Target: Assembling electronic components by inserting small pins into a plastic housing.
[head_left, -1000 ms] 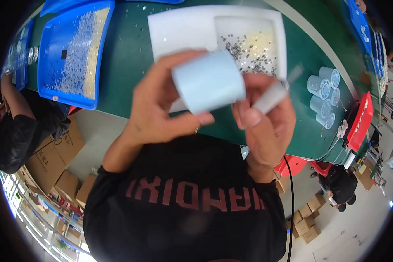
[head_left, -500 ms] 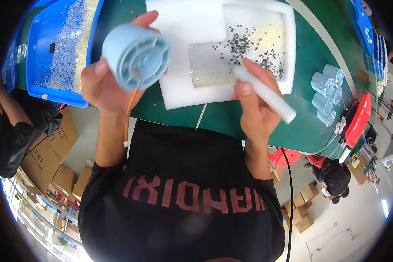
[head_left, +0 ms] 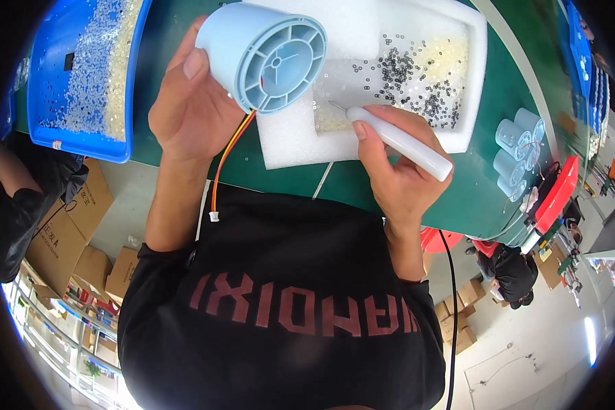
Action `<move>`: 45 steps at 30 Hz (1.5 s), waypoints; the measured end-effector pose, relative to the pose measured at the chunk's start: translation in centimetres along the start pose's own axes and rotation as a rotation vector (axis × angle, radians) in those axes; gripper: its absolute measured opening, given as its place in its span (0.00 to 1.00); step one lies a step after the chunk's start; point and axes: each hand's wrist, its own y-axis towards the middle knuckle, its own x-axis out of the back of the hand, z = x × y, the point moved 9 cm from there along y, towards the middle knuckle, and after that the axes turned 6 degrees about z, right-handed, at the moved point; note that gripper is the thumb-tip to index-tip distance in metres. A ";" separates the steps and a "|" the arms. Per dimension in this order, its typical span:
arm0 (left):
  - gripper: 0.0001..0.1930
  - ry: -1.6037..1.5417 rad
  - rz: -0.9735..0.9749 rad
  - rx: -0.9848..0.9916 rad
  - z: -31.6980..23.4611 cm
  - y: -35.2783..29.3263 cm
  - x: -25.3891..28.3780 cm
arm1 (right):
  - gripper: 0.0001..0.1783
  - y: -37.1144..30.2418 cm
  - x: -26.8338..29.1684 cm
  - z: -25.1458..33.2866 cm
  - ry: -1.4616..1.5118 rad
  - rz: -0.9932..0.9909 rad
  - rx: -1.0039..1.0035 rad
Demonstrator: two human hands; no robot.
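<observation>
My left hand (head_left: 193, 113) is wrapped round the side of a light blue plastic cylinder housing (head_left: 229, 48), held tilted above the table. Its ribbed round end (head_left: 280, 65) faces right and toward me. Red, yellow and dark wires (head_left: 227, 154) come out at its rim and hang down to a small white plug (head_left: 214, 216). In my right hand (head_left: 404, 171) is a thick white pen-shaped tool (head_left: 406, 147), gripped between thumb and fingers. Its thin metal tip (head_left: 336, 105) points left, over the white foam tray (head_left: 287, 150), apart from the housing.
Small black rings (head_left: 400, 68) and pale pieces (head_left: 451, 58) lie in the foam tray's recess. A blue tray (head_left: 82, 147) of small clear pieces stands left. Several similar blue housings (head_left: 511, 164) and a red bin (head_left: 557, 198) sit right. Co-workers (head_left: 516, 273) are nearby.
My left hand has carried the housing right and slightly up, its ribbed end turning further right. The tool has swung flatter in my right hand, and its metal tip now shows.
</observation>
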 end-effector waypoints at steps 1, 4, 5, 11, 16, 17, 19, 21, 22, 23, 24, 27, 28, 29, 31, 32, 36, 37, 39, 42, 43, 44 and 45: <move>0.24 -0.004 -0.001 0.010 0.1 -0.1 0.1 | 0.12 0.0 -0.1 0.0 -0.007 0.005 -0.014; 0.24 0.017 0.004 0.021 0.0 -0.1 0.2 | 0.12 0.1 -0.2 -0.1 -0.012 0.016 -0.035; 0.24 0.042 0.013 0.021 -0.1 -0.1 0.1 | 0.12 0.2 -0.3 -0.1 -0.013 0.020 -0.042; 0.25 0.074 -0.066 0.067 0.2 -0.4 0.6 | 0.12 0.5 -0.7 1.8 -0.265 0.037 0.120; 0.33 0.012 -0.062 0.050 0.1 -0.9 2.0 | 0.13 0.4 0.0 1.4 -0.177 -0.006 0.149; 0.39 -0.050 -0.044 0.046 0.2 -0.8 2.2 | 0.13 0.2 0.6 1.1 -0.088 -0.060 0.177; 0.39 -0.079 -0.081 0.046 0.3 -1.1 2.4 | 0.13 0.1 1.1 -0.3 0.030 -0.115 0.054; 0.39 -0.107 -0.121 0.048 0.5 -1.1 2.3 | 0.12 0.2 0.7 0.4 -0.076 -0.087 0.163; 0.39 -0.036 -0.154 0.038 0.4 -0.9 2.4 | 0.12 0.2 0.5 0.4 -0.082 -0.086 0.131; 0.39 0.036 -0.188 0.028 0.2 -0.9 2.5 | 0.12 0.2 0.4 0.7 -0.081 -0.085 0.130; 0.39 0.037 -0.188 0.029 0.2 -0.9 2.3 | 0.13 0.2 0.2 0.7 -0.086 -0.058 0.096; 0.39 0.027 -0.265 0.034 0.2 -1.2 2.6 | 0.13 0.3 -0.2 0.7 -0.097 -0.022 0.048; 0.39 0.037 -0.265 0.040 0.2 -1.1 2.6 | 0.13 0.4 -0.3 0.7 -0.105 -0.015 0.034; 0.39 0.044 -0.265 0.046 0.2 -1.0 2.6 | 0.13 0.4 -0.3 0.7 -0.105 -0.014 0.034; 0.38 0.058 -0.298 0.047 0.3 -1.4 2.9 | 0.13 0.4 -0.3 0.7 -0.112 -0.018 0.038; 0.38 0.072 -0.330 0.047 0.2 -1.5 3.1 | 0.13 0.5 -0.3 0.7 -0.112 -0.017 0.038; 0.38 0.116 -0.349 0.038 0.2 -1.4 3.0 | 0.15 0.7 -0.6 1.9 -0.241 0.008 0.153; 0.39 0.118 -0.393 0.035 0.2 -1.5 2.9 | 0.16 0.6 -1.0 2.7 -0.321 0.039 0.250; 0.39 0.117 -0.430 0.035 0.2 -1.6 3.2 | 0.16 0.4 -1.3 2.8 -0.305 0.029 0.268; 0.38 0.138 -0.298 0.047 0.1 -1.5 3.4 | 0.15 0.4 -1.1 2.8 -0.322 0.040 0.287; 0.38 0.143 -0.281 0.064 0.1 -1.7 3.5 | 0.15 0.2 0.2 2.4 -0.258 -0.050 0.276; 0.38 0.151 -0.265 0.078 0.1 -1.9 3.8 | 0.14 -0.1 1.4 1.8 -0.190 -0.139 0.269; 0.38 0.149 -0.262 0.075 -0.1 -2.0 4.2 | 0.13 -0.5 2.4 1.1 -0.178 -0.214 0.242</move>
